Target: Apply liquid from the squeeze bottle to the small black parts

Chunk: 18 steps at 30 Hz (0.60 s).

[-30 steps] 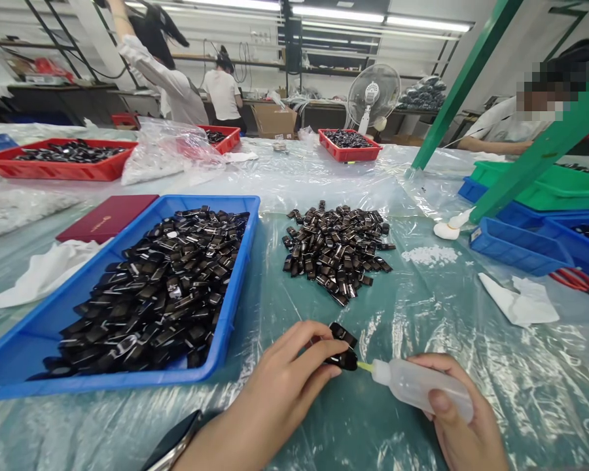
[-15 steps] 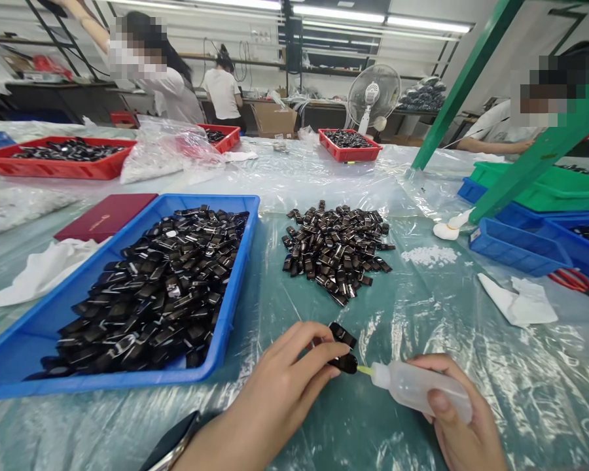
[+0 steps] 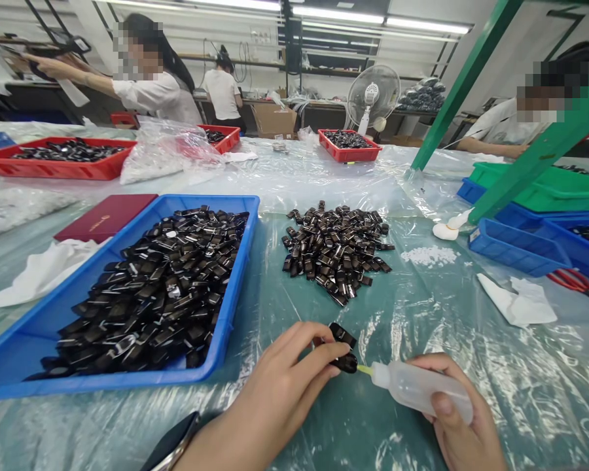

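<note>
On the counter [image 3: 368, 425], toward its near edge, one glossy black piece [image 3: 346, 363] was in hand: the left hand [image 3: 289, 376] had it pinched between thumb and fingertips, with a second black piece [image 3: 344, 335] just beyond. The right hand [image 3: 476, 418] was curled round a squeeze bottle [image 3: 417, 386], its yellow-green nozzle [image 3: 365, 369] at the held piece's end, so this piece seemed partway through its turn; whether liquid had come out could not be told. A loose pile [image 3: 338, 252] lay farther from the near edge, white bits [image 3: 429, 256] to its right. Toward the left edge, a blue tray [image 3: 103, 386] held a large heap of black pieces [image 3: 167, 288]. Which group was finished, and so how much was left, the view did not settle.
</note>
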### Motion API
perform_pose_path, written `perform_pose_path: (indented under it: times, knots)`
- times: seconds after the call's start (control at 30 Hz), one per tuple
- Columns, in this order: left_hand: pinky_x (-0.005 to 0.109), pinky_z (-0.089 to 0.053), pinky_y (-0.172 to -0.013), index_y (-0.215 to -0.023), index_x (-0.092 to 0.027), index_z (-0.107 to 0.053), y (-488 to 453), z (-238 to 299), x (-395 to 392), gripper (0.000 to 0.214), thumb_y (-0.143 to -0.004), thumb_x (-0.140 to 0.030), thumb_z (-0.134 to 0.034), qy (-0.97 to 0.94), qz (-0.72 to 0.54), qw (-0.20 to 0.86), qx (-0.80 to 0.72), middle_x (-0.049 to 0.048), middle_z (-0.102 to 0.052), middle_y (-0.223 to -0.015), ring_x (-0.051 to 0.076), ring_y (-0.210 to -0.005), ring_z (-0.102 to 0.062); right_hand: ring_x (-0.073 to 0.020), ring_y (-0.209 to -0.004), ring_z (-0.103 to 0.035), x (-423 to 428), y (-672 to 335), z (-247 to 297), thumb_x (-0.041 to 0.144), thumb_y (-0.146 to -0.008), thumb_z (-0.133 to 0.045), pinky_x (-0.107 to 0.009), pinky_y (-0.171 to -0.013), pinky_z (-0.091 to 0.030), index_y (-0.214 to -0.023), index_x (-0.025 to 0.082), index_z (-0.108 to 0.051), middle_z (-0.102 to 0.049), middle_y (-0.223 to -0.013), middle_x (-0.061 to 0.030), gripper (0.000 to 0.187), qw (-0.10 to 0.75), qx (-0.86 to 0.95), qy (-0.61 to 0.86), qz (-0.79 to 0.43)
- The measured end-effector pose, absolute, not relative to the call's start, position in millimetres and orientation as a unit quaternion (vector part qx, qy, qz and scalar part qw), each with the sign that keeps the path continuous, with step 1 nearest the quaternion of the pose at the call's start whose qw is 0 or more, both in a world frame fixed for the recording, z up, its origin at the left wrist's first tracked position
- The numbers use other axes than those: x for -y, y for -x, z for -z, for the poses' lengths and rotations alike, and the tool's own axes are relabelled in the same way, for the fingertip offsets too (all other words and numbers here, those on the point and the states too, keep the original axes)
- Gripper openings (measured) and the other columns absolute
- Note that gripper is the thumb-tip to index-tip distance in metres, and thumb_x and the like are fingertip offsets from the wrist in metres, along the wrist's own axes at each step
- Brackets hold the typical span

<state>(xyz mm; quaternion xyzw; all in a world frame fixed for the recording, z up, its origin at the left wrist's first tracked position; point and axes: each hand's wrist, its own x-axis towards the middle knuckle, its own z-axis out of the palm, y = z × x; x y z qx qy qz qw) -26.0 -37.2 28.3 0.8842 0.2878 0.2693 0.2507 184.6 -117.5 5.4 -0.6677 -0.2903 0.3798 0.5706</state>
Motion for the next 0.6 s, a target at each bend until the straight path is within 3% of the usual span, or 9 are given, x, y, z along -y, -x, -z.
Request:
perform_pose_path:
  times: [0.13,0.23,0.33,0.43,0.53,0.6]
  knots:
    - [0.036,-0.052,-0.082,-0.122,-0.026,-0.055,25,-30,36,0.028,-0.1,-0.01,-0.048,-0.856,-0.284,0.287,-0.322,0.006,-0.055,-0.114,0.022,-0.101,-0.059,-0.0159,-0.057,-0.046,119,-184,-2,0.08,-0.055,-0.073,-0.025,-0.048,-0.037,-0.075,0.026,-0.068,-0.052,-0.072,-0.0021,0.058,0.605,0.278,0.659,-0.349]
    - [0.037,-0.055,-0.08,-0.119,-0.026,-0.058,25,-31,33,0.024,-0.1,-0.014,-0.049,-0.817,-0.302,0.306,-0.384,0.0059,-0.055,-0.112,0.022,-0.097,-0.061,-0.0142,-0.052,-0.046,120,-191,6,0.072,-0.064,-0.074,-0.025,-0.045,-0.039,-0.076,0.026,-0.069,-0.054,-0.07,-0.0018,0.047,0.634,0.247,0.647,-0.344]
    - [0.03,-0.055,-0.064,-0.12,-0.027,-0.057,27,-32,30,0.022,-0.101,-0.019,-0.048,-0.792,-0.33,0.29,-0.423,0.0073,-0.054,-0.113,0.023,-0.096,-0.06,-0.0148,-0.053,-0.051,120,-202,12,0.063,-0.077,-0.069,-0.024,-0.05,-0.046,-0.083,0.029,-0.072,-0.055,-0.065,0.0001,0.034,0.66,0.233,0.608,-0.375]
    - [0.021,-0.046,-0.047,-0.12,-0.028,-0.057,28,-31,30,0.021,-0.101,-0.021,-0.049,-0.782,-0.362,0.278,-0.425,0.0081,-0.054,-0.115,0.024,-0.098,-0.058,-0.0214,-0.081,-0.066,114,-214,12,0.058,-0.087,-0.061,-0.027,-0.077,-0.053,-0.105,0.033,-0.072,-0.068,-0.074,-0.0014,0.033,0.651,0.291,0.576,-0.4]
    - [0.019,-0.042,-0.044,-0.12,-0.029,-0.056,29,-30,30,0.022,-0.101,-0.021,-0.051,-0.776,-0.38,0.275,-0.422,0.0075,-0.055,-0.114,0.023,-0.097,-0.058,-0.028,-0.112,-0.064,99,-219,6,0.052,-0.086,-0.065,-0.035,-0.093,-0.05,-0.116,0.03,-0.067,-0.075,-0.11,-0.0063,0.037,0.587,0.369,0.612,-0.379]
    - [0.021,-0.045,-0.047,-0.12,-0.029,-0.056,29,-31,31,0.022,-0.101,-0.021,-0.051,-0.775,-0.388,0.268,-0.421,0.0072,-0.055,-0.113,0.023,-0.097,-0.058,-0.0296,-0.118,-0.061,84,-221,1,0.053,-0.086,-0.065,-0.038,-0.094,-0.05,-0.119,0.028,-0.062,-0.071,-0.122,-0.0094,0.042,0.533,0.439,0.64,-0.338]
